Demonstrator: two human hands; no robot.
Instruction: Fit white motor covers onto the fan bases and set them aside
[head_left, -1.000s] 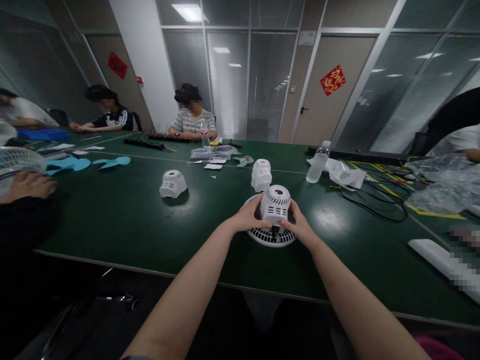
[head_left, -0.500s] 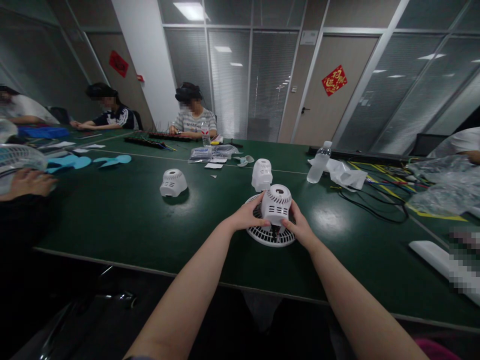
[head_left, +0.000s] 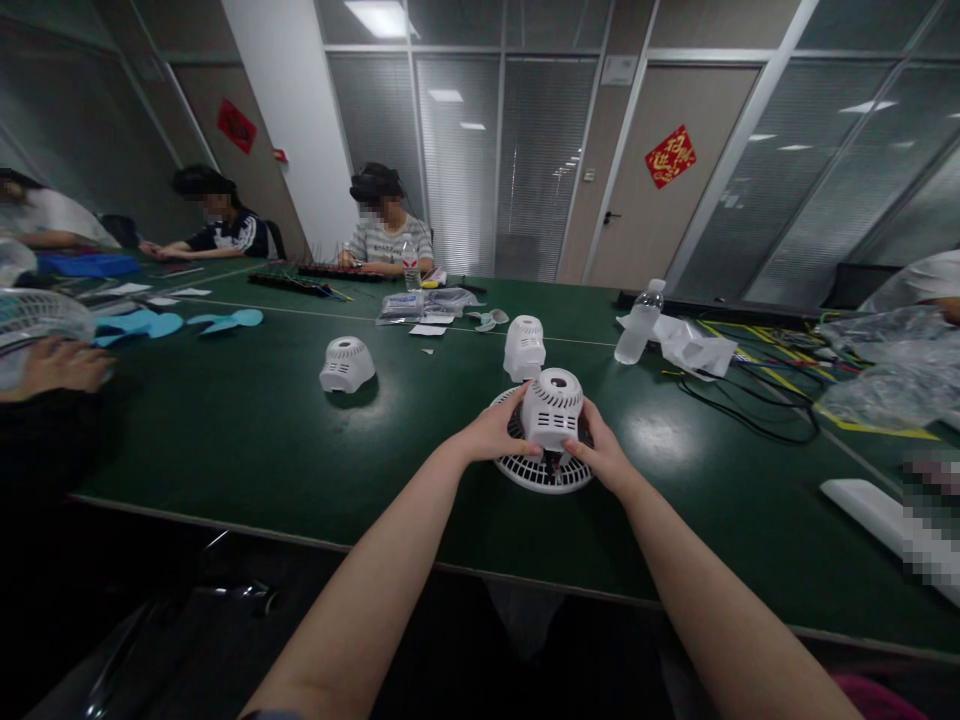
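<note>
Between my two hands is a white fan motor cover, with slots in its side and a round hole on top. My left hand grips its left side, and my right hand grips its right side, thumbs at the lower front. Beneath it, a round white fan grille lies on the green table. Dark parts show in the gap under the cover's front edge. Just behind stands a second white cover, and a third white cover sits farther left.
A plastic bottle stands right of the covers, near white plastic wrapping and black cables. Blue fan blades lie at the left, beside another person's hand. A long white part lies at right.
Almost nothing differs. Both hands stay on the cover over the grille, and the view has shifted very slightly.
</note>
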